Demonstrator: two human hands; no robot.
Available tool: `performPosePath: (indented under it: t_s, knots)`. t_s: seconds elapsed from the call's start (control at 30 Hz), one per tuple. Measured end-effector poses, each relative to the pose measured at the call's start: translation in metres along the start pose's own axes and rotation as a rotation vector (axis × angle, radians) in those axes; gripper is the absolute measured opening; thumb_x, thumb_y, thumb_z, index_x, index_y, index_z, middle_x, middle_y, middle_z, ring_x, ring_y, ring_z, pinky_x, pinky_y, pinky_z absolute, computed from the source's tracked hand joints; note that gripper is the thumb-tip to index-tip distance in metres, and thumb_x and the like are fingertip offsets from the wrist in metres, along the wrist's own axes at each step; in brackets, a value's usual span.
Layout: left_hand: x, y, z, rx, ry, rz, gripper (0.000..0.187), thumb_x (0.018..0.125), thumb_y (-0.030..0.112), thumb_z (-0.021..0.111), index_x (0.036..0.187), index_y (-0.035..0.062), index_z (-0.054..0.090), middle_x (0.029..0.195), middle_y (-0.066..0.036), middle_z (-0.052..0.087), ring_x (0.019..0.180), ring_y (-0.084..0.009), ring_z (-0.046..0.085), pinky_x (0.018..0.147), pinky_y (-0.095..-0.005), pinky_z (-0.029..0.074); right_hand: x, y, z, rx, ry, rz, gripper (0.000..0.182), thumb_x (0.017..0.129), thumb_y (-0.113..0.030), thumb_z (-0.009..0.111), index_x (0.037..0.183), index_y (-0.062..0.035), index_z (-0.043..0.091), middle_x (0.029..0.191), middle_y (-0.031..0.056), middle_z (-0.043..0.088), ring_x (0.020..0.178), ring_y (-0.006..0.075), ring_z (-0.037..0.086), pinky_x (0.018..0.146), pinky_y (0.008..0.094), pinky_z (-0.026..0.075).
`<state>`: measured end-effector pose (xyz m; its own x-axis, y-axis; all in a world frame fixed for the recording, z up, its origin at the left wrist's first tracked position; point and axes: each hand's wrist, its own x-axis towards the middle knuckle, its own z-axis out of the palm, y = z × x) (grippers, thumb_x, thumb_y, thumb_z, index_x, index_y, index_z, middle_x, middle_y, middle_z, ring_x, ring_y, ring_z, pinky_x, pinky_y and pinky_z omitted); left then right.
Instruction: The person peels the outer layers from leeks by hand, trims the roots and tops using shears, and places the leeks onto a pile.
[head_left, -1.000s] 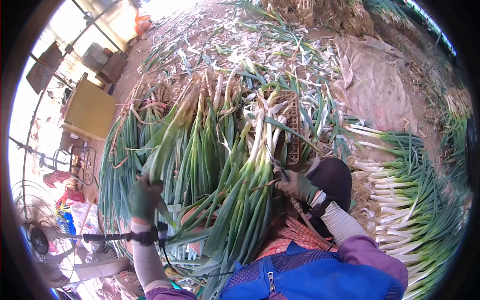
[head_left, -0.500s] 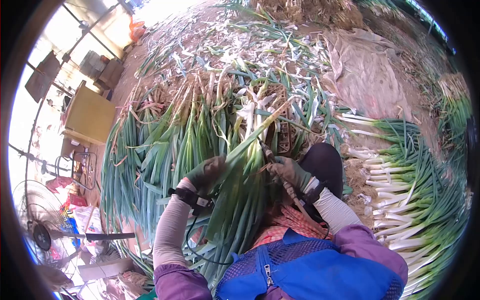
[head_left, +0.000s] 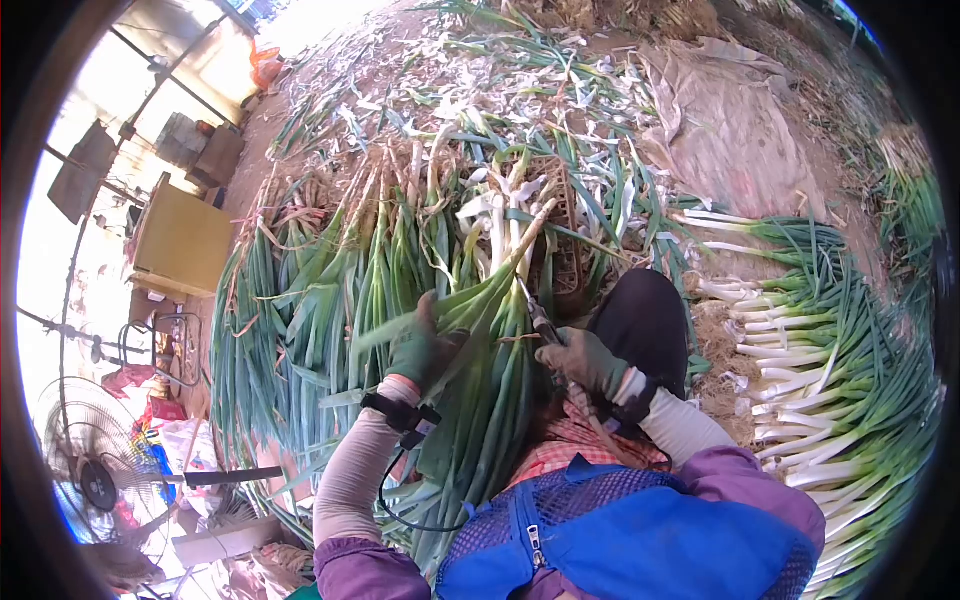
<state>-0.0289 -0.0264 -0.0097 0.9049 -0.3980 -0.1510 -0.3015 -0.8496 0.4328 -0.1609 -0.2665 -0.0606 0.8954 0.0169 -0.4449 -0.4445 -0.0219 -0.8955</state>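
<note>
My left hand (head_left: 427,350), in a dark green glove, is closed round the leaves of a green onion (head_left: 500,285). Its root end points up and to the right, over other green onions in front of me. In my gloved right hand (head_left: 585,362) is an air blow gun (head_left: 541,322) with a slim nozzle, trailing a hose (head_left: 590,415) toward my lap. The nozzle tip is close to the pale stalks, just right of the held onion. Long green leaves (head_left: 480,420) hang down across my lap below my left hand.
Unpeeled green onions (head_left: 310,290) lie heaped on the left. White-stalked ones (head_left: 790,390) lie in a row on the right. A brown plastic crate (head_left: 568,270) stands ahead, with peelings (head_left: 480,90) strewn beyond. A fan (head_left: 98,480) stands at the lower left.
My left hand has shifted slightly left, its thumb now raised, and the held onion's leaves have swung left with it. My right hand has moved slightly down, still gripping the air blow gun.
</note>
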Motion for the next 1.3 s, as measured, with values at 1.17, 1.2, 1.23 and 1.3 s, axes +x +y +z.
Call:
performPosePath:
  t_s: [1.17, 1.2, 1.23, 1.3]
  knots:
    - [0.010, -0.023, 0.034, -0.553, -0.240, -0.070, 0.061, 0.081, 0.028, 0.069, 0.134, 0.0040, 0.051, 0.117, -0.017, 0.066, 0.107, -0.0241, 0.064, 0.094, -0.0325, 0.047, 0.114, -0.009, -0.036, 0.276, -0.031, 0.240, 0.040, 0.086, -0.033, 0.061, 0.085, 0.0063, 0.053, 0.054, 0.0188, 0.053, 0.042, 0.0319, 0.057, 0.037, 0.0482, 0.047]
    - [0.010, -0.026, 0.036, -0.586, -0.245, -0.067, 0.059, 0.082, 0.027, 0.068, 0.133, 0.0026, 0.052, 0.115, -0.016, 0.066, 0.104, -0.0235, 0.065, 0.092, -0.0323, 0.048, 0.103, -0.024, -0.031, 0.088, 0.028, 0.157, 0.039, 0.087, -0.031, 0.060, 0.085, 0.0072, 0.053, 0.053, 0.0182, 0.054, 0.042, 0.0324, 0.058, 0.037, 0.0482, 0.048]
    - [0.010, -0.027, 0.037, -0.622, -0.250, -0.064, 0.058, 0.082, 0.025, 0.067, 0.132, 0.0012, 0.052, 0.114, -0.016, 0.066, 0.102, -0.0228, 0.065, 0.090, -0.0320, 0.049, 0.091, -0.039, -0.026, -0.098, 0.101, 0.089, 0.039, 0.088, -0.030, 0.059, 0.084, 0.0082, 0.052, 0.053, 0.0176, 0.054, 0.042, 0.0329, 0.058, 0.037, 0.0482, 0.048]
    - [0.011, -0.021, 0.036, -0.762, -0.290, -0.110, 0.052, 0.084, 0.022, 0.066, 0.129, -0.0011, 0.053, 0.110, -0.014, 0.067, 0.096, -0.0214, 0.066, 0.086, -0.0314, 0.051, 0.086, -0.016, -0.019, -0.337, 0.171, -0.148, 0.045, 0.085, -0.035, 0.061, 0.087, 0.0094, 0.054, 0.057, 0.0193, 0.058, 0.045, 0.0306, 0.061, 0.040, 0.0444, 0.050]
